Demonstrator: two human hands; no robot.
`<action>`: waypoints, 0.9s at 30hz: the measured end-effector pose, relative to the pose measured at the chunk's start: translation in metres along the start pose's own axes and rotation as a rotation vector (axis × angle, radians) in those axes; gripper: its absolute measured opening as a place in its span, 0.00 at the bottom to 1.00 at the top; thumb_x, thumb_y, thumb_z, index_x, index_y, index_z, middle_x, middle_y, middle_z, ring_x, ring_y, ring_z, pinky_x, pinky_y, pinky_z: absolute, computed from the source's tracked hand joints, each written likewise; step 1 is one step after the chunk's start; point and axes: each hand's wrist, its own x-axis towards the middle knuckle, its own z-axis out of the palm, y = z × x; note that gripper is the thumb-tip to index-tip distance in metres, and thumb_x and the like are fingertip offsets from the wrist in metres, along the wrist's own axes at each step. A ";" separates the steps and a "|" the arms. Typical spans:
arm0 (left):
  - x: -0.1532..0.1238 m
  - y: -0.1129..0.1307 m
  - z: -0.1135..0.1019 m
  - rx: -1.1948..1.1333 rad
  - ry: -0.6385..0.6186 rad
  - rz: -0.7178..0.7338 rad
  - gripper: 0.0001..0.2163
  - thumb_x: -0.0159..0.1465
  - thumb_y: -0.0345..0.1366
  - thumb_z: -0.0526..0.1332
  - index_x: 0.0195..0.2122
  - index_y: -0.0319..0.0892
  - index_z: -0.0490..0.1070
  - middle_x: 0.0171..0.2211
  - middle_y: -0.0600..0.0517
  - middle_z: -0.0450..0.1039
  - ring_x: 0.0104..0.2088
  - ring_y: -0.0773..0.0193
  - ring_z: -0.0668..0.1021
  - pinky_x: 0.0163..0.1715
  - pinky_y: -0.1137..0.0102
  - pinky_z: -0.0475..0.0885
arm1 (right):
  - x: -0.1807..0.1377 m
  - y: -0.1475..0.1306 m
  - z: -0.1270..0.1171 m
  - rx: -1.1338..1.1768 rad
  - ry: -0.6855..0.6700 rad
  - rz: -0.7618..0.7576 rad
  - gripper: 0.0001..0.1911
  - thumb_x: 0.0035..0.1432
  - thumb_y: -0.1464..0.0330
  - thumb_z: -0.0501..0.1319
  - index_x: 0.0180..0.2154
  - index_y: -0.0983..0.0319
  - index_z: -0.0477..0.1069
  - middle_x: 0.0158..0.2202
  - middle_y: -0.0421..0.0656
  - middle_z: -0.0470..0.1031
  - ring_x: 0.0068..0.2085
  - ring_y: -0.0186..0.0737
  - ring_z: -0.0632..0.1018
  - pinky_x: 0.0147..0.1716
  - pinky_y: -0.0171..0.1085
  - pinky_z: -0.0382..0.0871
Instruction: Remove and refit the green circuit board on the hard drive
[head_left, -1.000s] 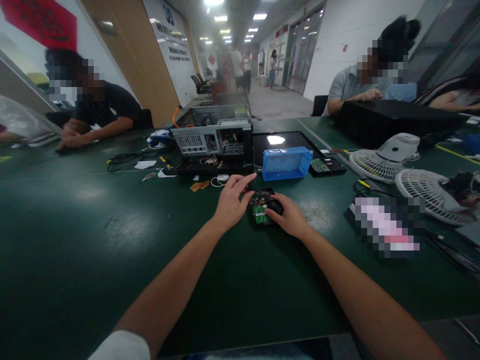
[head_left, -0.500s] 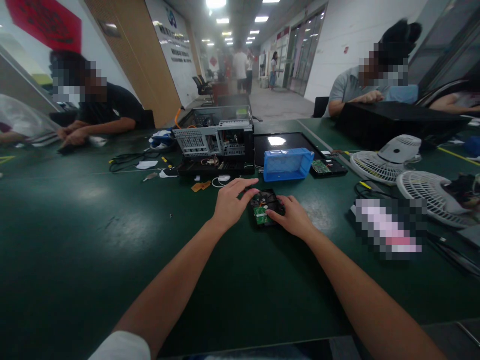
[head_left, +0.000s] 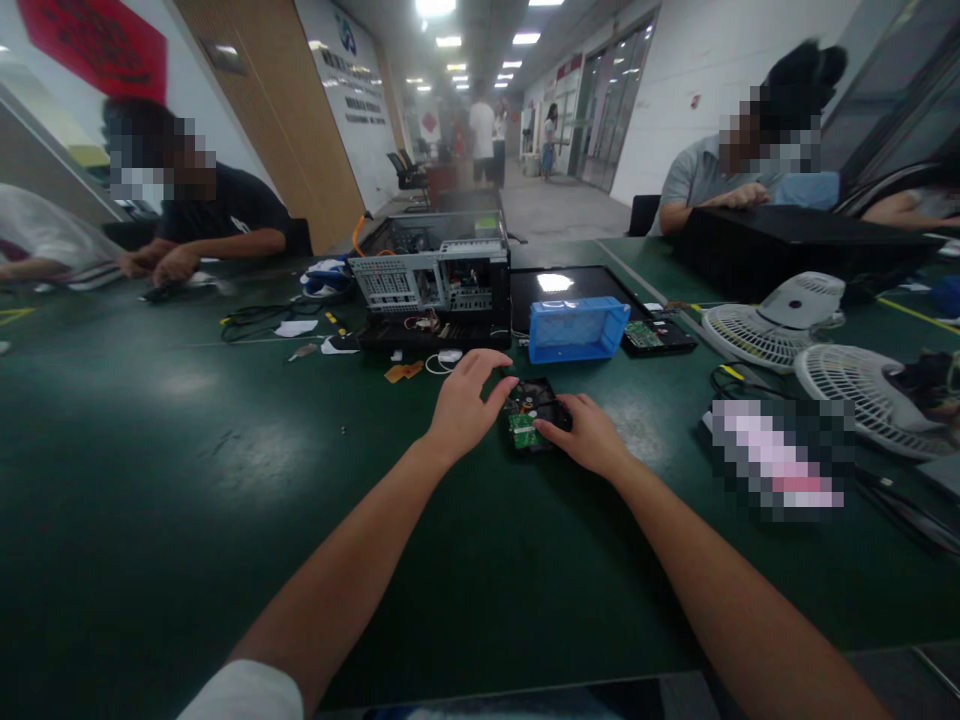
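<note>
A small black device (head_left: 546, 392), perhaps a drive, with a green circuit board (head_left: 523, 432) lies on the dark green table. My right hand (head_left: 589, 432) grips its right side, thumb over the board and fingers along the far edge. At the upper left corner is my left hand (head_left: 472, 402), thumb and forefinger curled toward each other. A dark bit shows between those fingertips, too small to name. Just beyond the device stands a blue plastic bin (head_left: 577, 332) tipped on its side.
An opened computer case (head_left: 431, 285) stands behind my left hand. To the right are a board in a black tray (head_left: 660, 337), white fan parts (head_left: 757, 335) and cables. Orange scraps (head_left: 403, 372) lie left. Co-workers sit at both far sides, one by a black box (head_left: 795, 245).
My left forefinger has gone from nearly straight to bent, and a dark bit now shows by its tip. My right hand keeps its place on the device.
</note>
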 end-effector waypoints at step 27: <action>-0.002 -0.001 0.004 0.029 0.067 0.047 0.11 0.63 0.40 0.70 0.43 0.44 0.71 0.46 0.50 0.80 0.44 0.59 0.83 0.45 0.63 0.80 | 0.001 0.002 0.002 0.028 -0.014 -0.010 0.33 0.61 0.45 0.60 0.57 0.61 0.70 0.51 0.53 0.72 0.48 0.49 0.76 0.47 0.43 0.71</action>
